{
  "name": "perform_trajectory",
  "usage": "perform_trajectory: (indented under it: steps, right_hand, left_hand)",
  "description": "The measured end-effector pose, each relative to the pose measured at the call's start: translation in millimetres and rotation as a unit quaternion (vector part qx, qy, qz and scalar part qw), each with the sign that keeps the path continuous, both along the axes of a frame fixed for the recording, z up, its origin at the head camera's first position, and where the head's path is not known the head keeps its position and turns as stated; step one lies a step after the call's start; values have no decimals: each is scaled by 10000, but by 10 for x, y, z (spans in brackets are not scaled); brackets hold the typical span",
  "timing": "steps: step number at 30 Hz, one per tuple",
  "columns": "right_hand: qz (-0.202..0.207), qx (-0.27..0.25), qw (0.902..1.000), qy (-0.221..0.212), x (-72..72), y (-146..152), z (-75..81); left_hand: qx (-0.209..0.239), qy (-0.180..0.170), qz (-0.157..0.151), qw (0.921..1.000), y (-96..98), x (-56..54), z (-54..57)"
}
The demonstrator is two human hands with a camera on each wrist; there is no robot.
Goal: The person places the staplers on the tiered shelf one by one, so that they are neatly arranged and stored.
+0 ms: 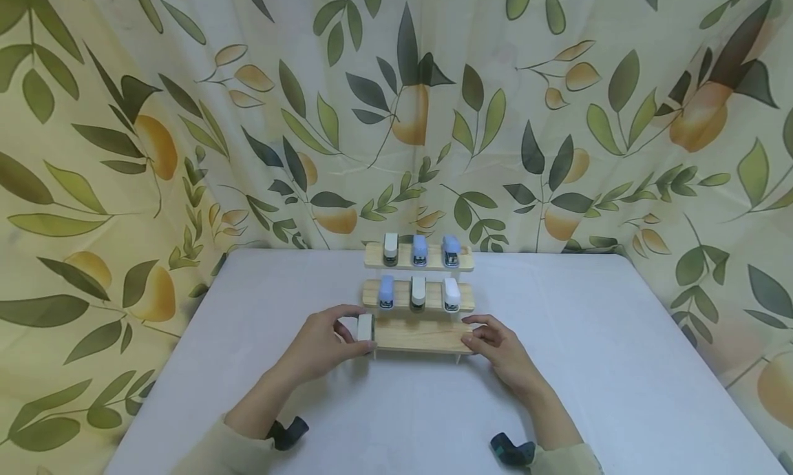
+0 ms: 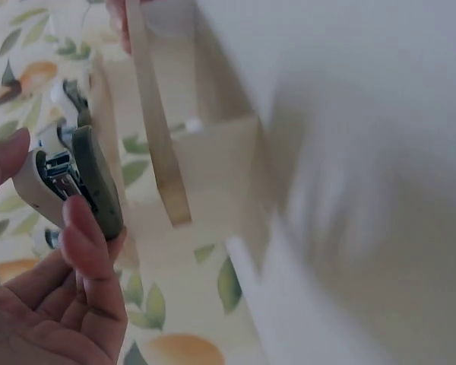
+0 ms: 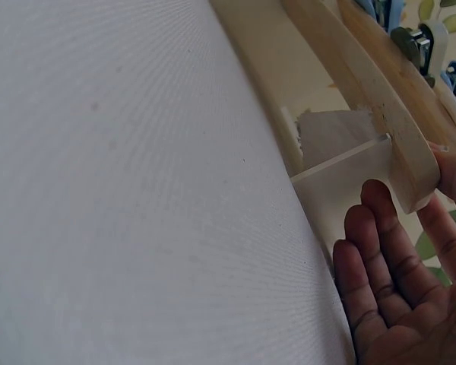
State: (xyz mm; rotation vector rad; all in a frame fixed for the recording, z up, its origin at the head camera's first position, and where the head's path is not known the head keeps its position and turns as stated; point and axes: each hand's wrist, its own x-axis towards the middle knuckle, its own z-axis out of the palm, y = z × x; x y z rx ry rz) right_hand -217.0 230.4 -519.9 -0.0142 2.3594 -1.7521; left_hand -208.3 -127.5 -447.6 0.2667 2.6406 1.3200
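A three-tier wooden rack (image 1: 418, 336) stands on the table, its front board bare of staplers. Between thumb and fingers, my left hand (image 1: 323, 343) holds a small stapler (image 1: 365, 328) at the left end of that board. The left wrist view shows the stapler (image 2: 99, 182) tilted, with a cream top and a dark green base. My right hand (image 1: 503, 354) grips the front board's right end; in the right wrist view its other fingers (image 3: 399, 251) extend below the board (image 3: 410, 163), beside a clear support panel (image 3: 342, 182).
On the middle tier sit a blue stapler (image 1: 387, 292), a pale green one (image 1: 418, 293) and a white one (image 1: 451, 294). The top tier holds a pale stapler (image 1: 390, 248) and two blue staplers (image 1: 420, 250). A leaf-patterned curtain (image 1: 483, 186) hangs behind the white table (image 1: 557, 310).
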Motion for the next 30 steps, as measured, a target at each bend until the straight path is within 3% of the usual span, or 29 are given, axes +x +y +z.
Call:
perform_trajectory:
  steps: [6,14,21,30]
  right_hand:
    - [0,-6,10000,-58,13,-6,33]
    - [-34,18,10000,-90,5,-3,14]
    - [-52,198,9998,-44,-8,23,-19]
    - [-9,110,9999,-49,-3,18,-3]
  left_hand:
    - [-41,50,-265,9996,193,37,-17]
    - [-259,301,-167,9991,467,53,-65]
    - [-238,380,-291,9986,698,29,-92]
    - [-509,394,-287,9975,825,13,-117]
